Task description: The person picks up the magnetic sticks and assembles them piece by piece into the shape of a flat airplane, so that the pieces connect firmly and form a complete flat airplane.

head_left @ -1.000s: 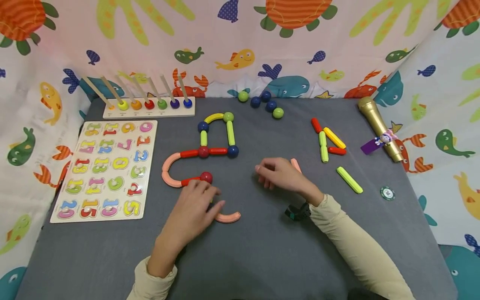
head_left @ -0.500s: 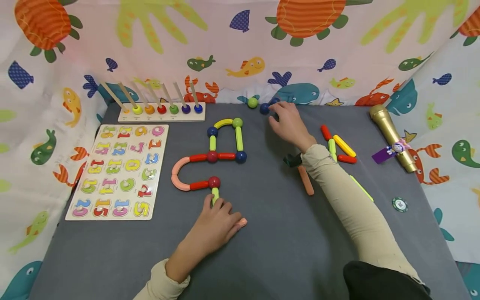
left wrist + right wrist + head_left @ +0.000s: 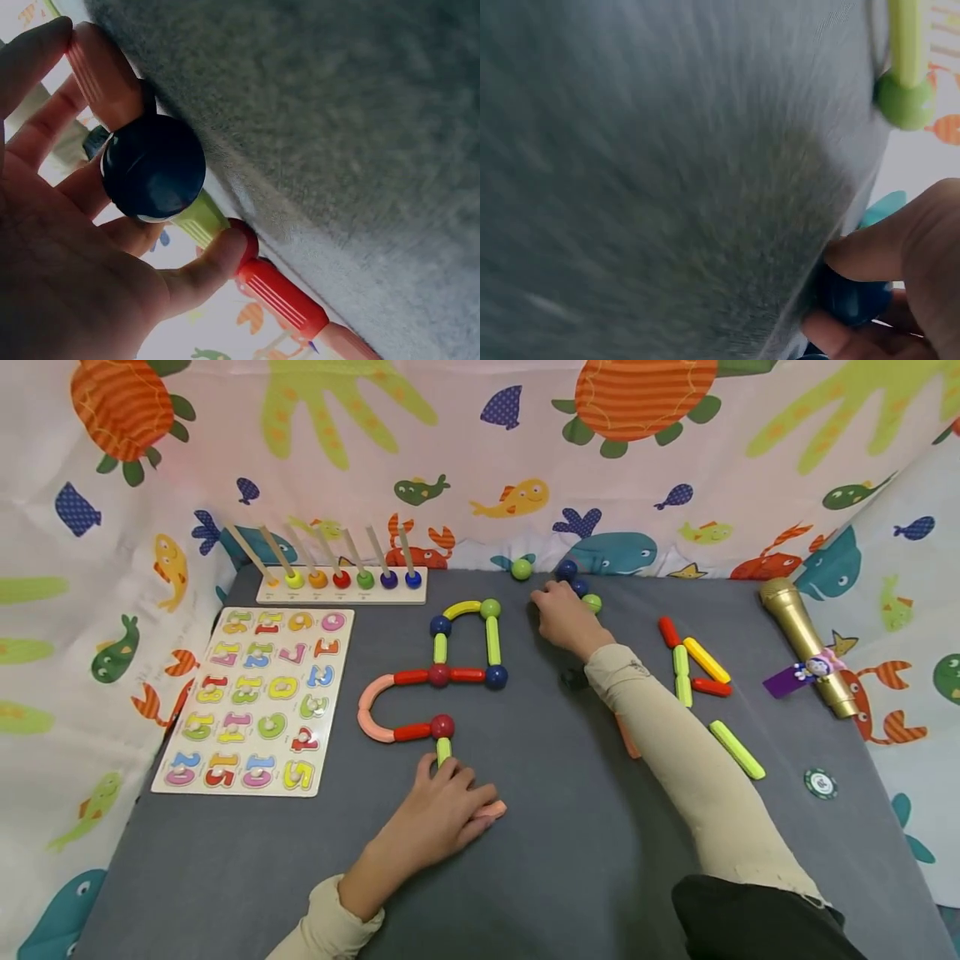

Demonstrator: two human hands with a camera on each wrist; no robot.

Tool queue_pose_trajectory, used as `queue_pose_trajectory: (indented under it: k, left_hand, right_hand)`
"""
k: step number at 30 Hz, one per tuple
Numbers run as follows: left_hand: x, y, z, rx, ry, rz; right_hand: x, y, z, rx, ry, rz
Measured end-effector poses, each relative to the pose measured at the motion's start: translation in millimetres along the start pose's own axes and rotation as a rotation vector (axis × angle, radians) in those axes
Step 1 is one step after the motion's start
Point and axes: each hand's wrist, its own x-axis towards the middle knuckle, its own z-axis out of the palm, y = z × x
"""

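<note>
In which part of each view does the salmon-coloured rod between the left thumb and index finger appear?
Head: lower middle; the salmon-coloured rod's end shows beside the left hand, the rest covered.
Left wrist: upper left, touching a dark blue ball.
Right wrist: not in it.
Shared landmark: the light-green rod meeting a red ball, in the head and left wrist views only.

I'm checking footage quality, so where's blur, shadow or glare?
Head view: brightly lit, soft shadow beside the right sleeve; left wrist view: gray tabletop blurred, faint highlights on the dark blue ball; right wrist view: tabletop smeared, green ball clearer.
</note>
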Motion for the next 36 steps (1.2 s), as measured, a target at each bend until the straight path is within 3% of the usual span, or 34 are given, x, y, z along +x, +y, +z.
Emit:
queue_pose_trajectory:
  k: [9,16,24,32,36]
  left_hand:
    - [6.6,-0.1,-2.1,-0.061,-0.059,-0.017]
    - [7.5,1.6,-1.1,-0.041,-0.09,-0.007]
    - [8.9,1.1,-2.4,-0.015,-0.091,-0.023]
    - [10.8,1.5,-1.7,-0.01,-0.111,-0.058]
    - [10.3,2.2,-0.9,0.0,-0.102,-0.062]
  right_hand:
    - [-50.9,-15.6,-4.1,0.314,0.048,0.072]
    - [-96.1,-34.7,-2.2,0.533,-0.006,0.108]
    - [-137.6,-57.4,11.5,0.724,-0.101,-0.006]
    - [-161.2,-78.8,24.1,0.842,-0.316,-0.134]
    - [-168.3,-87.4,25.6,0.86,-0.385,-0.193]
